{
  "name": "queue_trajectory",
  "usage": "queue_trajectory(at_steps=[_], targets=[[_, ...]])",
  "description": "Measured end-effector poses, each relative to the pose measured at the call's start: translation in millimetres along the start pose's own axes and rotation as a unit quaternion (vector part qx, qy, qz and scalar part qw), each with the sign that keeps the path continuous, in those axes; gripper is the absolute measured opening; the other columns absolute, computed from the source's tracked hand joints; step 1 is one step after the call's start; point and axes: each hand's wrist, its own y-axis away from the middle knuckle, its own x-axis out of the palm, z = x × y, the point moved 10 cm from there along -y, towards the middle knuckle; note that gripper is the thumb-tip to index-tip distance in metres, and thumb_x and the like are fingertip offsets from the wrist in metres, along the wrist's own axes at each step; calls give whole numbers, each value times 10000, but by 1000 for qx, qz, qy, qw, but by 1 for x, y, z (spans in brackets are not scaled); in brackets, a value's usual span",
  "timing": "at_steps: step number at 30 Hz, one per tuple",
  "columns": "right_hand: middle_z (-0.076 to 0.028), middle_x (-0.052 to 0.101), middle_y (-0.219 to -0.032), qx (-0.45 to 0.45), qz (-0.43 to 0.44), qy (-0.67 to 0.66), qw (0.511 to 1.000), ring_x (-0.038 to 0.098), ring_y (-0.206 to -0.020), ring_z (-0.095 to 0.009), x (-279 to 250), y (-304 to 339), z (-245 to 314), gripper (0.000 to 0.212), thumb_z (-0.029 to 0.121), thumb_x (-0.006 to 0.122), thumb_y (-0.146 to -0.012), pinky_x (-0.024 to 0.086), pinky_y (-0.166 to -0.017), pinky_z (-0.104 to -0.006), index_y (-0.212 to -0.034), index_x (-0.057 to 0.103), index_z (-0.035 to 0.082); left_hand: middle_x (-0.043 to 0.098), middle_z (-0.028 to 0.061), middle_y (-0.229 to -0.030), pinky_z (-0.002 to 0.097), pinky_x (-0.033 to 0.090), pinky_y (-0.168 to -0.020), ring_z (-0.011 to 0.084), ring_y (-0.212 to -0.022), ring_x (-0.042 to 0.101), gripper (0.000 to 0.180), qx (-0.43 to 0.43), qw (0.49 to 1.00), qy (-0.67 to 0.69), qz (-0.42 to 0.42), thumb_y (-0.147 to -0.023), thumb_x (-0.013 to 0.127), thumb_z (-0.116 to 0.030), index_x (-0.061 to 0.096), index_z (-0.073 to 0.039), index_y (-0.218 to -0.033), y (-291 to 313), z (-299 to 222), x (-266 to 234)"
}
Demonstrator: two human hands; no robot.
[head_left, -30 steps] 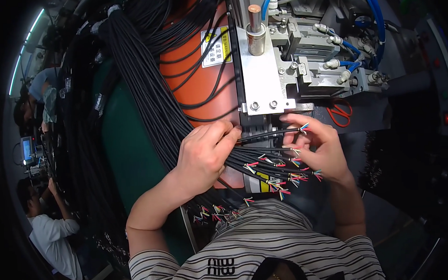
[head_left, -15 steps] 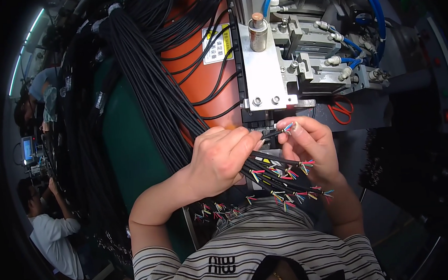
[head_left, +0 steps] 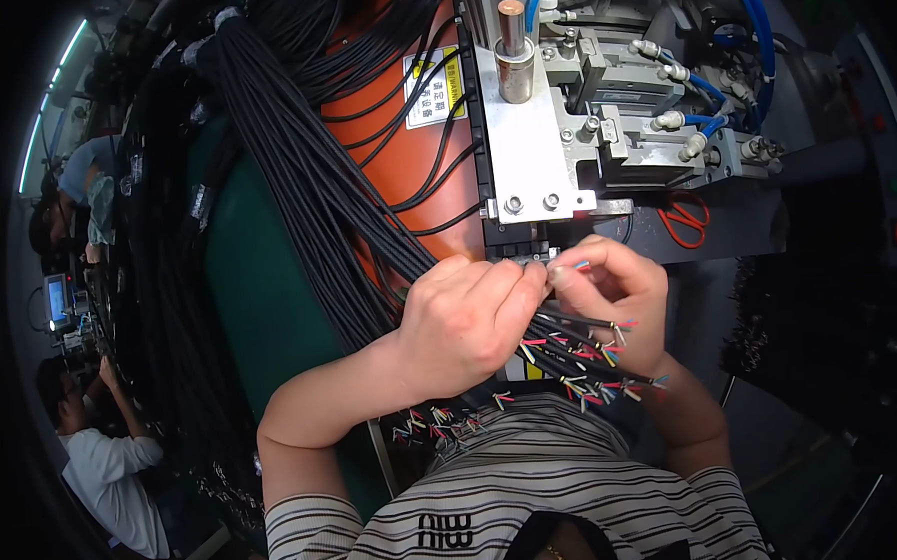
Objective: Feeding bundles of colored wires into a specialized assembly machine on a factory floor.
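Black cables (head_left: 298,166) run in a thick bundle from the upper left, beside the green desk (head_left: 269,298) and over an orange-red panel (head_left: 394,177), down to the left hand (head_left: 470,314), just below the metal plate (head_left: 533,151) of a machine (head_left: 641,101). That hand is curled around the bundle near its end, probably to gather the limp lengths while leaving their stripped tips exposed on the right. There, coloured wires (head_left: 609,353) fan out below both hands at uneven lengths, which likely keeps one tip distinct from another. The right hand (head_left: 609,278) pinches one tuft between thumb and forefinger, close against the left; so short a span presumably steadies a floppy cable. Its remaining fingers are bent, and I cannot tell whether they hold anything. Red scissors handles (head_left: 678,225) rest apart to the right, perhaps for easy reach without crowding the cables
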Motion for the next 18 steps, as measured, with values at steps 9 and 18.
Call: queue_trajectory(at_steps=[9, 18], targets=[[-108, 673, -895, 299, 40, -405, 863, 575, -604, -76, 17, 17, -44, 213, 56, 576, -964, 440, -516, -181, -1128, 634, -67, 534, 37, -708, 312, 394, -508, 182, -570, 570, 208, -21, 997, 53, -42, -767, 668, -95, 611, 12, -936, 0, 10, -5], [-97, 669, -854, 104, 71, -110, 986, 549, -542, -74, -1, -6, -14, 124, -58, 588, -888, 443, -486, -196, -968, 682, -49, 576, 46, -702, 337, 409, -510, 224, -570, 594, 275, -20, 990, 140, -13, -676, 721, -115, 612, -16, -908, 1, 16, 0]])
